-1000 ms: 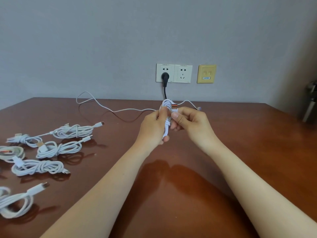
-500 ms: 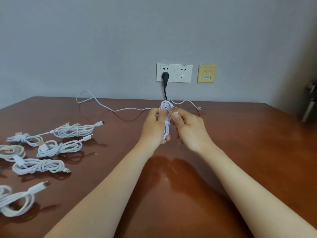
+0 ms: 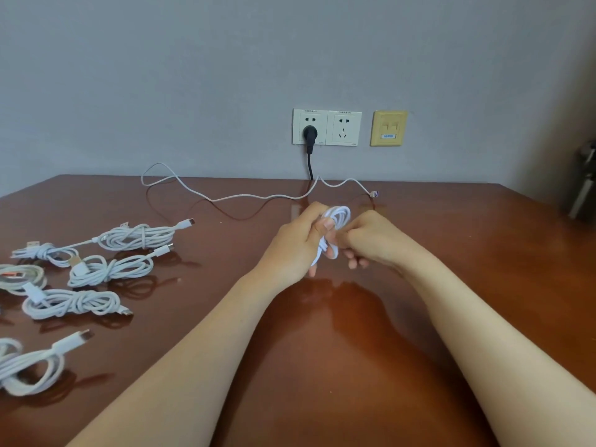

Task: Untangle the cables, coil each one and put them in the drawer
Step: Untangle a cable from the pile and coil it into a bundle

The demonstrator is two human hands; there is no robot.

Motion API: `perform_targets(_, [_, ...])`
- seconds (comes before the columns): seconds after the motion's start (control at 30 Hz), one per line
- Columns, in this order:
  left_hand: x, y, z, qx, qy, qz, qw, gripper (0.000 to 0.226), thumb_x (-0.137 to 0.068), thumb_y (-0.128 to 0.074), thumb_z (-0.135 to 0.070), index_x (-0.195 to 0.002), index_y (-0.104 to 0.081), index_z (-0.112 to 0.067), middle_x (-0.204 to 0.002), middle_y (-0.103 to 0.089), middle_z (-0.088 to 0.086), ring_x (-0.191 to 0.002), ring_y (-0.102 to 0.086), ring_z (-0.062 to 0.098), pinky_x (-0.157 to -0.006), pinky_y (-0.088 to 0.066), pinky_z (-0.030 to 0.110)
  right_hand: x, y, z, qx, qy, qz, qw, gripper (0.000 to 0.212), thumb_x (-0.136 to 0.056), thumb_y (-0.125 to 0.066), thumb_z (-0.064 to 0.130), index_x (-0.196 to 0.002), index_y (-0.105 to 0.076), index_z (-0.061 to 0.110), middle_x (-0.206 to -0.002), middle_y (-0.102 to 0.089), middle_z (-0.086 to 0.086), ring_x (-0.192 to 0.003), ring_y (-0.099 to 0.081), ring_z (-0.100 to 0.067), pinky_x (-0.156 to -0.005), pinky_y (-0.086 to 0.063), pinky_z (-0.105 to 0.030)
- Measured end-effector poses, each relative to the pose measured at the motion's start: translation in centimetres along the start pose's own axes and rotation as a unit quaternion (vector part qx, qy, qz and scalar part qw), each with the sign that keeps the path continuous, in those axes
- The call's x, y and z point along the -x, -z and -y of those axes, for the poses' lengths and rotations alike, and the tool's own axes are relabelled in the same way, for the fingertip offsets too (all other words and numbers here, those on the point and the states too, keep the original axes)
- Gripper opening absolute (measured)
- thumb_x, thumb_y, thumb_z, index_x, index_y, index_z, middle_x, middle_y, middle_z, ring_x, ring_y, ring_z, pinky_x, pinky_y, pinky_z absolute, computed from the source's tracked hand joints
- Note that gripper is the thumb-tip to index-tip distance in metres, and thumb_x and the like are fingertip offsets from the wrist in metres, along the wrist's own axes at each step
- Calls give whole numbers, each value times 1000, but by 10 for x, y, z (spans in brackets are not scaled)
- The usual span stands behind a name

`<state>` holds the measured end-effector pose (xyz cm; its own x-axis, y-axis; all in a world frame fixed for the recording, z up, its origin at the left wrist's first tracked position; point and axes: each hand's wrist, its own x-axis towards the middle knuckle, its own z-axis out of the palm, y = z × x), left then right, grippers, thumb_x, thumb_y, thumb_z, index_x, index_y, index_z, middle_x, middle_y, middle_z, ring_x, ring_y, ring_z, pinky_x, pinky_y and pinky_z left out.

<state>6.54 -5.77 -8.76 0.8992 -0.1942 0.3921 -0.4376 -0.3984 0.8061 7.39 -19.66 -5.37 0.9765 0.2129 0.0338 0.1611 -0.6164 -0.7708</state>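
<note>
Bench [image 3: 322,366]: brown, glossy.
Finished bundles [image 3: 74,303]: several white cables, wound, lying well left of the wall socket [image 3: 326,127] and nearer the person.
Left hand [image 3: 290,246]: in front of the socket, fingers curled round a white coil [image 3: 337,216], thumb pressing its loops.
Right hand [image 3: 371,240]: just beside, curled fingers pinching the coil's middle.
Coil: held between both hands, long axis tilted from near-low to far-high.
Loose cable [image 3: 245,197]: flat under the socket, long axis left to right; likely next, its connector nearer the right hand.
Drawer: not seen.
</note>
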Motion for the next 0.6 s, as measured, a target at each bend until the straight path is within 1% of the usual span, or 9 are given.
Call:
perform_targets(0.13, [1, 2, -3, -10, -16, -2, 1000, 18, -101, -36, -32, -92, -50, -38, -68, -65, -6, -40, -48, 20, -52, -47, 31, -1, 4, -3, -145, -76, 45, 986, 30, -82, -68, 35, -69, -58, 10, -50, -49, 3, -39, -49, -4, -41, -40, -14])
perform_targets(0.17, [0, 2, -4, -15, -20, -4, 1000, 17, -101, -35, -33, -92, -49, -38, -70, -65, -4, -39, -48, 19, -53, -48, 32, -2, 5, -4, -182, -89, 51, 978, 29, -79, -70, 36, -71, -59, 10, -48, -50, 4, -38, -49, -4, -40, -40, -14])
perform_targets(0.23, [0, 1, -5, -19, -29, -5, 999, 17, -100, -34, -36, -93, -48, -42, -75, -67, 8, -39, -50, 16, -55, -49, 34, -3, 6, -5, -245, -110, 53, 962, 28, -78, -69, 35, -71, -59, 10, -44, -51, 6, -36, -48, -2, -37, -39, -13])
perform_targets(0.3, [-1, 2, -3, -21, -34, -13, 999, 17, -100, -34, -38, -91, -47, -47, -75, -65, 15, -39, -51, 14, -55, -48, 32, -3, 0, -5, -303, -116, 37, 945, 27, -81, -68, 34, -69, -57, 12, -41, -47, 7, -35, -46, -3, -35, -37, -13])
perform_targets(0.33, [-1, 2, -2, -21, -33, -20, 999, 18, -100, -34, -39, -91, -46, -48, -72, -63, 12, -39, -50, 14, -54, -47, 28, -3, -4, -4, -326, -112, 23, 939, 27, -82, -68, 32, -69, -56, 12, -41, -45, 6, -34, -45, -3, -35, -36, -13])
perform_targets(0.4, [-1, 2, -1, 1, -23, -41, 999, 20, -100, -36, -37, -88, -48, -47, -67, -58, -2, -37, -48, 14, -48, -42, 23, -4, -11, -2, -357, -90, 1, 930, 27, -84, -67, 29, -70, -55, 10, -40, -42, 5, -35, -43, -5, -35, -34, -14])
perform_targets(0.47, [-2, 2, -1, 32, -12, -63, 997, 22, -100, -39, -34, -84, -51, -43, -61, -56, -12, -34, -46, 14, -43, -38, 20, -4, -16, -1, -381, -56, 11, 923, 22, -88, -63, 26, -79, -55, 7, -41, -38, 4, -37, -41, -6, -36, -33, -15])
perform_targets(0.53, [-3, 2, -2, 41, -7, -73, 996, 24, -100, -39, -33, -82, -51, -42, -58, -56, -15, -33, -45, 13, -40, -36, 17, -4, -15, -1, -392, -24, 51, 918, 15, -92, -56, 23, -89, -54, 8, -42, -36, 6, -41, -37, -6, -39, -31, -14])
perform_targets(0.6, [-3, 1, -3, 63, 2, -76, 995, 24, -100, -39, -32, -82, -52, -40, -59, -55, -10, -32, -44, 14, -38, -35, 17, -4, -11, -3, -397, -9, 90, 913, 11, -93, -50, 18, -86, -53, 11, -44, -38, 7, -43, -35, -6, -40, -28, -14])
